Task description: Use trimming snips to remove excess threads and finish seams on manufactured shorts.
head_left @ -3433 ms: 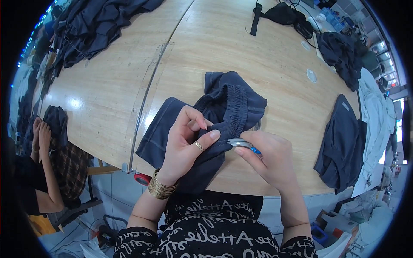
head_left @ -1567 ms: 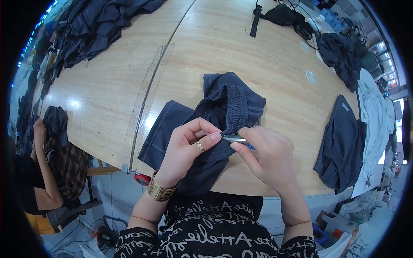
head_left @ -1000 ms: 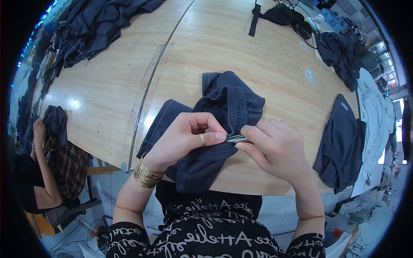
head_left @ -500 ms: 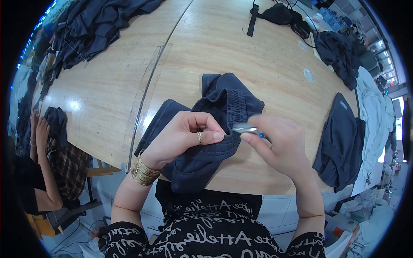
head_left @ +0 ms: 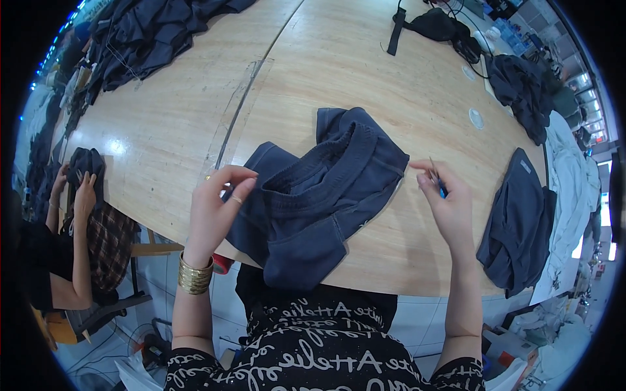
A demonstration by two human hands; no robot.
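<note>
Dark navy shorts (head_left: 304, 238) with a gathered elastic waistband lie crumpled on the table in front of me, the waist opening turned upward. By their left edge is my left hand (head_left: 218, 199), thumb and forefinger drawn close together; whatever may be between the tips is too small to see. It overlaps the cloth, and I cannot tell whether it touches it. Just off the right edge of the shorts, my right hand (head_left: 450, 199) is closed around small metal thread snips (head_left: 438, 179) with a blue part. The snips' blades point away from me, apart from the cloth.
Another folded dark garment (head_left: 518, 225) lies at the right, beside pale cloth (head_left: 572, 195). More dark fabric is heaped at the far left (head_left: 147, 39) and far right (head_left: 521, 91). A black strap (head_left: 396, 32) lies at the back. A co-worker's hands (head_left: 83, 192) handle dark cloth at the left.
My left hand has let go of the waistband and moved left. My right hand, with the snips, has moved right, off the cloth. The shorts have shifted, their waistband opening wider.
</note>
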